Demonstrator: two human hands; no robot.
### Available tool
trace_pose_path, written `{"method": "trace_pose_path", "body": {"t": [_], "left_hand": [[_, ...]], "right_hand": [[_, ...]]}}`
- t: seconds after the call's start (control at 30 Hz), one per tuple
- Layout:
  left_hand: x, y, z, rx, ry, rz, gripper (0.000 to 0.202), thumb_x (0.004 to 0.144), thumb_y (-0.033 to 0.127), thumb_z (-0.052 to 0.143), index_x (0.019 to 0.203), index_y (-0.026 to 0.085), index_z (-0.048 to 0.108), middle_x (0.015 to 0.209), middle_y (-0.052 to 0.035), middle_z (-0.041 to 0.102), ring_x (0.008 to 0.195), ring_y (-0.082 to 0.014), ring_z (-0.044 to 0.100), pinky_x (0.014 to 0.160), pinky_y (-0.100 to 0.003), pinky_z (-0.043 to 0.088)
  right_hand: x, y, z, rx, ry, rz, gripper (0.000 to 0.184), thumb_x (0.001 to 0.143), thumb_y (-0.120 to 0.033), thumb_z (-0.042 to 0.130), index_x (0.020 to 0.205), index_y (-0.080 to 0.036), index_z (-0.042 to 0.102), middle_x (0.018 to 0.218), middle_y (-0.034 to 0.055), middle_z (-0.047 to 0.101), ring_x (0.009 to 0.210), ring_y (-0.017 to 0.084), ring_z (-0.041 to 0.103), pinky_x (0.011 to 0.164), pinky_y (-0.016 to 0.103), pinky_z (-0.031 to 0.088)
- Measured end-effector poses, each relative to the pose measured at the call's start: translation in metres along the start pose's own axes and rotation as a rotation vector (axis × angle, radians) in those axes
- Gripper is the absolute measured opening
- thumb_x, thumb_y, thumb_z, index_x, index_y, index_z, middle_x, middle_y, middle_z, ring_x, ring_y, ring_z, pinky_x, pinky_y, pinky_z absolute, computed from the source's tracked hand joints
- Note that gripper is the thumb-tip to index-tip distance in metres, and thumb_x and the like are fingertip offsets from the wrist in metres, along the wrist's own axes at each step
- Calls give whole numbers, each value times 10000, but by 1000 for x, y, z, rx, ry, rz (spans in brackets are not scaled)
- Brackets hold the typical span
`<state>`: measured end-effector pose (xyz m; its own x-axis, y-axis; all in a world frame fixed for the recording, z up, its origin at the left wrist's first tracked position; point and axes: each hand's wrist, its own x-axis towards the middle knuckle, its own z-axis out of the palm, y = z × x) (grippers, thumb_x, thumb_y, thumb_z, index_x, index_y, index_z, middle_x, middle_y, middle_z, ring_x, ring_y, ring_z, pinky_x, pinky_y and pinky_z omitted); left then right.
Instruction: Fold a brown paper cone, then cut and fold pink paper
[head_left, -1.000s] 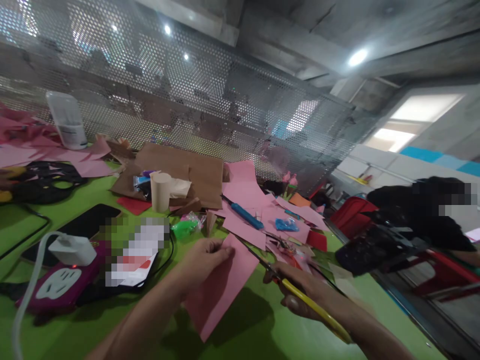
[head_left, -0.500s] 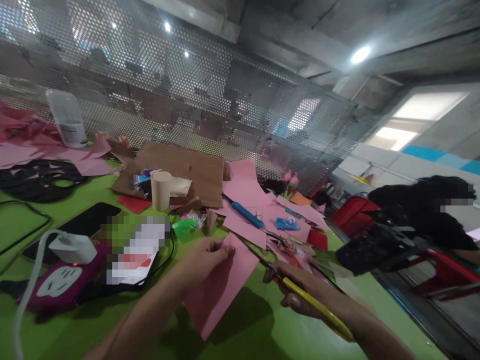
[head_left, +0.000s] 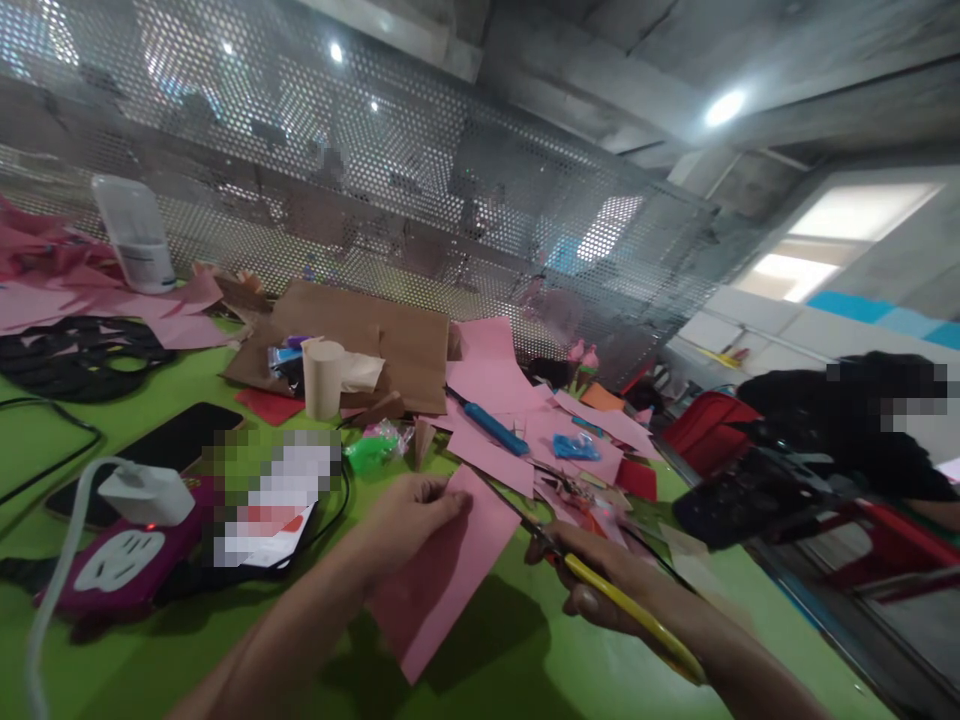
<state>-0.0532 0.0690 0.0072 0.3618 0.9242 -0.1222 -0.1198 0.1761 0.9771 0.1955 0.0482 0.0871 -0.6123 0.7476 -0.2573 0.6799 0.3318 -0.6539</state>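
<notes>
Between the thumb and fingers of my left hand (head_left: 420,515) is the upper left edge of a pink sheet of paper (head_left: 457,585), tilted above the green table (head_left: 510,670). My right hand (head_left: 592,575) is closed around scissors with yellow handles (head_left: 634,615). Their dark blades point up and left, lying along the paper's upper right edge. How far apart the blades are is hard to make out. Just beyond both hands, a blue-handled tool (head_left: 495,428) lies on more pink paper (head_left: 487,370).
A paper cup (head_left: 323,382) stands before a brown paper bag (head_left: 360,335). To the left lie a purple power strip (head_left: 135,570) with a white charger, phones and a black mask (head_left: 82,360). Behind runs a perforated metal screen (head_left: 375,190). A person in black (head_left: 847,420) is at far right.
Almost nothing differs. Both hands keep their places on the paper and scissors, and the view has shifted only slightly.
</notes>
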Motion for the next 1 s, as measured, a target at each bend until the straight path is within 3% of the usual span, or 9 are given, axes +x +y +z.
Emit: {"method": "trace_pose_path", "body": {"t": [0.13, 0.3, 0.53, 1.0], "left_hand": [[1, -3, -1, 11, -25, 41, 384, 783, 534, 634, 684, 168, 577, 628, 23, 519, 543, -110, 406, 543, -259, 254], [1, -3, -1, -49, -51, 9, 372, 779, 527, 647, 767, 155, 635, 710, -24, 608, 590, -134, 485, 564, -260, 315], [0, -1, -1, -6, -21, -1, 357, 778, 507, 645, 751, 152, 634, 704, -29, 612, 589, -142, 496, 568, -268, 322], [1, -2, -2, 22, -22, 29, 353, 811, 500, 619, 721, 159, 594, 679, -8, 565, 580, -129, 450, 561, -263, 292]], "right_hand": [[2, 2, 0, -26, 9, 0, 583, 848, -691, 464, 1132, -194, 571, 954, 60, 573, 826, 192, 521, 747, 314, 474], [4, 2, 3, -16, 32, 35, 713, 790, -803, 407, 1092, -181, 579, 846, 32, 541, 710, 157, 481, 653, 287, 462], [1, -6, 6, 60, 46, 69, 668, 804, -775, 436, 1091, -187, 573, 831, 20, 491, 691, 141, 456, 582, 248, 443], [-3, -7, 2, 71, 20, 40, 603, 845, -715, 435, 1129, -197, 557, 898, 46, 527, 782, 173, 489, 704, 292, 496]]}}
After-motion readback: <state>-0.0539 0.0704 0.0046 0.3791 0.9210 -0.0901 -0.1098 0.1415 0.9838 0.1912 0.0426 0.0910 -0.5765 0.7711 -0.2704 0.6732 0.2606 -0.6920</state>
